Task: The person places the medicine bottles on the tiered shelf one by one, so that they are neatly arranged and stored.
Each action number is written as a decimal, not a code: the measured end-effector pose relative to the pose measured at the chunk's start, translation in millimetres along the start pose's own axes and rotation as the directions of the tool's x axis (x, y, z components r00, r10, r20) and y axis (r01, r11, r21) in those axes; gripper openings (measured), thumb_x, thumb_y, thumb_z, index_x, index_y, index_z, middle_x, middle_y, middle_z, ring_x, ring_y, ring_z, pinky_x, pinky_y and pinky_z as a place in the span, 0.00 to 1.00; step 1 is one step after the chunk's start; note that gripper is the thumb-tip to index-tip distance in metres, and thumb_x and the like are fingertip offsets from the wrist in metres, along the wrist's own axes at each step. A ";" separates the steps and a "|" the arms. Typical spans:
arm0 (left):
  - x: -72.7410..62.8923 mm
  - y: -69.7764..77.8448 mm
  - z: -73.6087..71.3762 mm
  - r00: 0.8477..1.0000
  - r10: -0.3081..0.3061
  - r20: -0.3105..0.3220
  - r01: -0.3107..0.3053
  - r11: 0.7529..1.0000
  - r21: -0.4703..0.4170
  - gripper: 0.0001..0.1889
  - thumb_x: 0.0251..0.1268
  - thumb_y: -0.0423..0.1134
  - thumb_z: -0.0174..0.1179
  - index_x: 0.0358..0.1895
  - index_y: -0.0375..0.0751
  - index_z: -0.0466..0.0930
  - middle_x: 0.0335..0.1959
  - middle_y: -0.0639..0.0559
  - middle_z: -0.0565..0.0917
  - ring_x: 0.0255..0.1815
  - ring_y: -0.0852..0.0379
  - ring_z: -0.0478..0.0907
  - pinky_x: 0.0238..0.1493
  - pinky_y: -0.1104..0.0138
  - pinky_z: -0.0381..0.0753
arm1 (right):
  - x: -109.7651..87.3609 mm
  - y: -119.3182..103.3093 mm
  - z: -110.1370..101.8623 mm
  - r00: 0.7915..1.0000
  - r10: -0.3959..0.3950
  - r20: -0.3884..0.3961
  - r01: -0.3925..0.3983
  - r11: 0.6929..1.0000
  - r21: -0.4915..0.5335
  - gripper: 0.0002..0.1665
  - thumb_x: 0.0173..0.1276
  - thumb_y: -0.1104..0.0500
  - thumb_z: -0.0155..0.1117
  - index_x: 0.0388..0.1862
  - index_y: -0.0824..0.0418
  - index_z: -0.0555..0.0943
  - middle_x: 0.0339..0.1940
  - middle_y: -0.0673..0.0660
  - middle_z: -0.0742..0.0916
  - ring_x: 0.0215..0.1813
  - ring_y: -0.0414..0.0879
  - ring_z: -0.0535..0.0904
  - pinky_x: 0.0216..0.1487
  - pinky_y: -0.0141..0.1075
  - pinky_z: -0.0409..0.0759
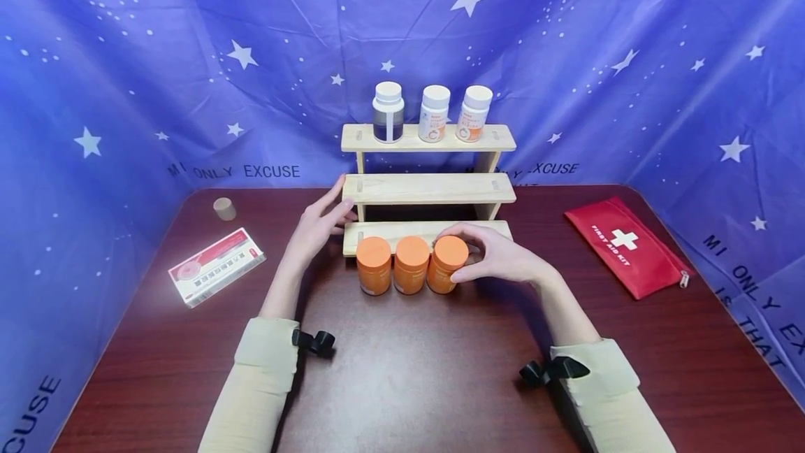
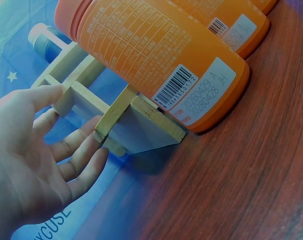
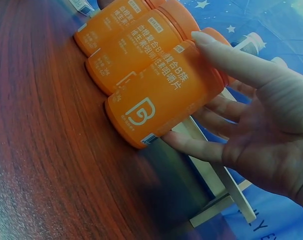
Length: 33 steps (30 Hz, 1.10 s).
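Observation:
Three orange bottles with orange lids stand in a row before a three-step wooden rack (image 1: 430,189). My right hand (image 1: 503,254) holds the rightmost orange bottle (image 3: 156,95), thumb at the front and other fingers behind it. The middle bottle (image 1: 411,268) and the left bottle (image 2: 156,55) stand upright on the table beside it. At the rack's left end, my left hand (image 1: 317,226) rests its fingers against the shelf ends, spread and loosely bent in the left wrist view. Three white-capped bottles, one dark-labelled (image 1: 388,114), stand on the top shelf.
A red first aid pouch (image 1: 625,247) lies on the right of the dark wooden table (image 1: 390,383). On the left are a white and red medicine box (image 1: 216,266) and a small pale cup-like piece (image 1: 224,209). A blue starry curtain (image 1: 283,89) hangs behind.

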<state>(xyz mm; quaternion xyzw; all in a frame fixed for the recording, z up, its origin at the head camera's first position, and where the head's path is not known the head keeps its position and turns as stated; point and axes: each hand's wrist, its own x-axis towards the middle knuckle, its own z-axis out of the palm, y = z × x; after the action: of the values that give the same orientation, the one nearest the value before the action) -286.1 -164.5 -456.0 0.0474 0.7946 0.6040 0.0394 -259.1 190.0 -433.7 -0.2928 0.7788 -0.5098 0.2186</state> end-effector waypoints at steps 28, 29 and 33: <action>-0.5 2.1 2.7 1.000 0.024 -0.015 -0.024 1.000 0.001 0.32 0.79 0.55 0.54 0.81 0.69 0.55 0.49 0.30 0.88 0.47 0.46 0.85 0.55 0.52 0.88 | -5.6 -6.8 -10.7 1.000 -0.014 -0.022 0.012 0.993 -0.115 0.31 0.57 0.60 0.82 0.60 0.52 0.80 0.54 0.52 0.87 0.56 0.40 0.82 0.58 0.30 0.82; -0.5 2.0 2.5 1.000 0.022 -0.017 -0.022 1.000 0.001 0.32 0.79 0.55 0.54 0.81 0.69 0.55 0.49 0.30 0.88 0.47 0.46 0.85 0.54 0.52 0.88 | -5.2 -8.0 -12.2 1.000 -0.012 -0.020 0.009 0.992 -0.124 0.31 0.57 0.60 0.82 0.59 0.52 0.80 0.54 0.51 0.88 0.56 0.40 0.82 0.58 0.30 0.82; -0.8 1.6 1.0 1.000 0.013 -0.019 -0.013 1.000 0.002 0.32 0.79 0.55 0.54 0.81 0.70 0.55 0.49 0.30 0.88 0.47 0.47 0.85 0.55 0.52 0.88 | -3.8 -14.2 -16.7 1.000 -0.003 0.005 0.004 0.993 -0.119 0.31 0.59 0.60 0.81 0.60 0.53 0.79 0.53 0.51 0.87 0.55 0.40 0.83 0.58 0.32 0.84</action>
<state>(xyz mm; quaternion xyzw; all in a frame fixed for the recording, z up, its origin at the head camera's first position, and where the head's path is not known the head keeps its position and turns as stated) -285.1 -163.3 -454.7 0.0471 0.7952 0.6038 0.0279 -263.6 199.3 -414.0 -0.3079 0.8067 -0.4623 0.2018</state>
